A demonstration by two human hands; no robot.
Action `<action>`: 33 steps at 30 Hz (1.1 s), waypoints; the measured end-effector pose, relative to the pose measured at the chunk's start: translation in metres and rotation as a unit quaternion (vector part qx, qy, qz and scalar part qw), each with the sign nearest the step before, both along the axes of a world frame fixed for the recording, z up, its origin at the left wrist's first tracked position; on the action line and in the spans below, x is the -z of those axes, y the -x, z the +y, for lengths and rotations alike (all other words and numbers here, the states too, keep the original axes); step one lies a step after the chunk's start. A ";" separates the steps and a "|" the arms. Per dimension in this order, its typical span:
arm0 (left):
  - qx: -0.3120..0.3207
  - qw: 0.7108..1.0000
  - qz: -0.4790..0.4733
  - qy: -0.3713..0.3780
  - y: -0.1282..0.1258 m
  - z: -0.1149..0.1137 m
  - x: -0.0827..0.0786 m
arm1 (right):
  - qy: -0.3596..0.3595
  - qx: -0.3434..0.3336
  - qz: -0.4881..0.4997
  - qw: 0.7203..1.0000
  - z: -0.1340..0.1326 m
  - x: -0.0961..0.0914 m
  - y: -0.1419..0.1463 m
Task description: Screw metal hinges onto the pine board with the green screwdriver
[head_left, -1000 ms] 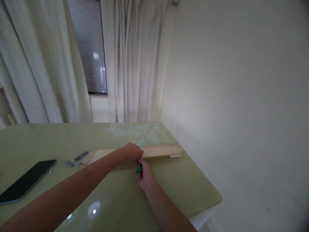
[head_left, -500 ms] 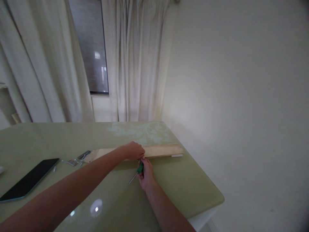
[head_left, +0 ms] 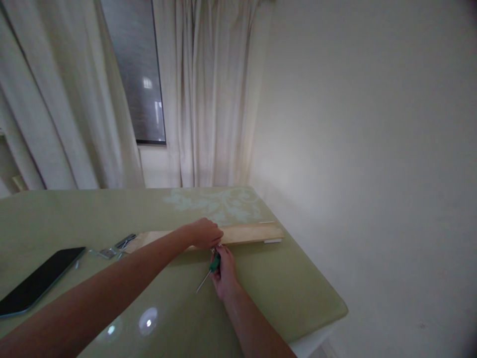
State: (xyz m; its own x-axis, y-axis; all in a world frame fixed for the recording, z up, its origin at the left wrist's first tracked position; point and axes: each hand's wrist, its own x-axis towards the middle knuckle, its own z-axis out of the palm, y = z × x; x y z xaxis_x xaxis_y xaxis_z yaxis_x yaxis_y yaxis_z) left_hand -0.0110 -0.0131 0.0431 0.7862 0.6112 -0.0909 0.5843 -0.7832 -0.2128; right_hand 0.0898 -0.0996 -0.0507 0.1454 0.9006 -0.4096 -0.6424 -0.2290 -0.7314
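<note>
A long pale wooden board (head_left: 253, 232) lies across the table, raised slightly on a white piece (head_left: 273, 241) near its right end. My left hand (head_left: 204, 232) reaches over the board from the left, its fingers closed at the board's near edge; what they pinch is hidden. Just below, my right hand (head_left: 225, 271) is closed around a screwdriver (head_left: 214, 262) with a green handle, its thin shaft pointing down and left. Small shiny metal (head_left: 216, 247) shows between the fingertips of both hands, too small to name.
Left of the board lie small metal parts (head_left: 108, 253), including screws and a dark flat piece (head_left: 125, 240). A black tablet (head_left: 40, 276) rests farther left on the green table (head_left: 290, 293). A wall (head_left: 372, 174) stands along the right; curtains (head_left: 212, 99) hang behind.
The view has shifted slightly, so the tablet and metal parts appear a little farther left. The screwdriver's tip has swung slightly down and left. Both hands remain together at the board's near edge.
</note>
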 end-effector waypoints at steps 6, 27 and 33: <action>-0.026 0.999 -0.019 0.007 -0.005 0.005 0.002 | -0.003 -0.001 -0.004 1.000 0.000 0.002 0.000; -0.173 0.927 -0.202 0.266 0.078 0.051 -0.030 | -0.025 0.040 -0.044 0.998 -0.008 0.010 0.003; -0.355 0.863 -0.267 0.240 0.185 0.055 -0.026 | -0.027 0.034 -0.032 0.999 -0.012 0.007 -0.001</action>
